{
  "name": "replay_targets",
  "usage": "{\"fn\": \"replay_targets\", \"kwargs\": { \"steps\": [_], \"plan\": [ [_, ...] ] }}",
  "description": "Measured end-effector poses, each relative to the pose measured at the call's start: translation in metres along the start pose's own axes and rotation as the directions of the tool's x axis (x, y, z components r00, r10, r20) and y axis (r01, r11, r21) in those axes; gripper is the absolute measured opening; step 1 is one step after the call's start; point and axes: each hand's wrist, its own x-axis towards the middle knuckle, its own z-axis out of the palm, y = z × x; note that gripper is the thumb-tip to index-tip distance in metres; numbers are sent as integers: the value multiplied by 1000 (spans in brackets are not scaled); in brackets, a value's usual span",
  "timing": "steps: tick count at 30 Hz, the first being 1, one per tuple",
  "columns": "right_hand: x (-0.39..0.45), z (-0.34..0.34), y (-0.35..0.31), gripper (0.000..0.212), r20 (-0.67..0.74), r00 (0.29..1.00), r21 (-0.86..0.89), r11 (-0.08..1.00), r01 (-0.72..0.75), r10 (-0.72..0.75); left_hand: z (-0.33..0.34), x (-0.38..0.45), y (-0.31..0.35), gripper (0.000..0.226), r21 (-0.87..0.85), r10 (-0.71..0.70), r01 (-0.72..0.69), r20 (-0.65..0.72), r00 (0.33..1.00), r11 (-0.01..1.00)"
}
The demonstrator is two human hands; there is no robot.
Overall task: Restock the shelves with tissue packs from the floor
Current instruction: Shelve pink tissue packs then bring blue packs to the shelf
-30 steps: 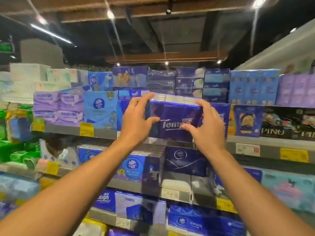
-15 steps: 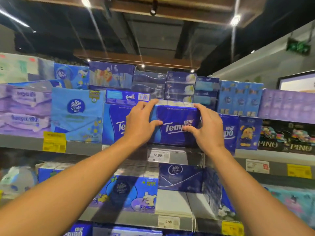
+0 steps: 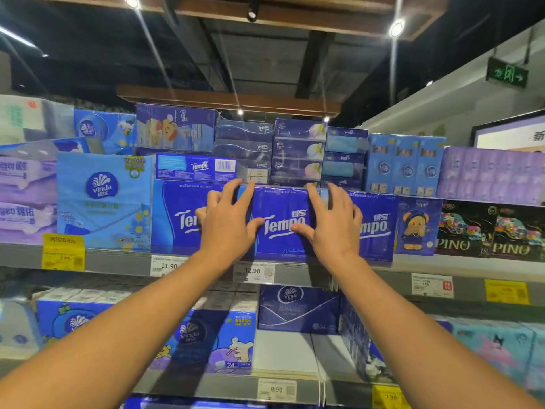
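Head view: stocked supermarket shelf (image 3: 118,261)

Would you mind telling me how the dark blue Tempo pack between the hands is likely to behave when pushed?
The Tempo pack looks soft: printed film wrap, probably dents under fingers. Its glossy wrap likely slides easily on the shelf. Wide and low, flanked by neighbouring packs, it seems unlikely to tip.

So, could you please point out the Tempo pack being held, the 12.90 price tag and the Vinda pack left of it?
Tempo pack (image 3: 281,225): head view, front logo.
12.90 price tag (image 3: 254,271): head view, printed price.
Vinda pack (image 3: 101,187): head view, round logo.
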Motion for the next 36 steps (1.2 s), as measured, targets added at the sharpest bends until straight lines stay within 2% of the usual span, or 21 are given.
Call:
{"fn": "replay_targets", "kwargs": {
  "steps": [4,7,10,12,15,20,23,28,30,32,33,36],
  "plan": [
    [9,-1,9,92,-5,998,-80,995,60,-61,0,-1,2,91,52,-13,11,31,999,999],
    [11,-2,18,101,-4,999,-31,998,48,-48,2,-5,5,90,81,-30,27,32,999,996],
    [11,-1,20,98,-19,998,8,998,61,-61,3,-11,18,85,143,-79,75,24,997,987],
    [15,-2,22,97,-20,998,33,998,54,-53,5,-19,31,79,146,-23,20,15,1000,989],
    [20,-4,30,100,-34,999,65,997,40,-38,14,-35,43,75,100,106,-111,54,993,989],
    [13,2,21,96,-105,993,72,995,63,-56,29,-45,42,66,-65,89,-87,44,995,994],
    [14,5,11,101,-79,996,122,991,54,-44,32,-42,38,64,-101,89,-86,20,996,991],
    [3,6,7,102,-48,998,226,974,-29,41,33,-51,30,60,-148,73,-75,-18,997,986],
    [-15,5,5,108,-34,981,201,963,-178,188,32,-58,25,62,-208,56,-52,13,998,977],
    [-33,8,3,115,23,929,180,912,-368,370,29,-63,17,65,-235,86,-76,33,996,969],
    [-40,10,0,115,47,912,176,896,-408,407,28,-63,14,66,-242,107,-93,45,993,966],
    [-48,19,-12,103,59,923,143,912,-385,380,22,-60,8,67,-300,148,-112,101,984,947]
  ]
}}
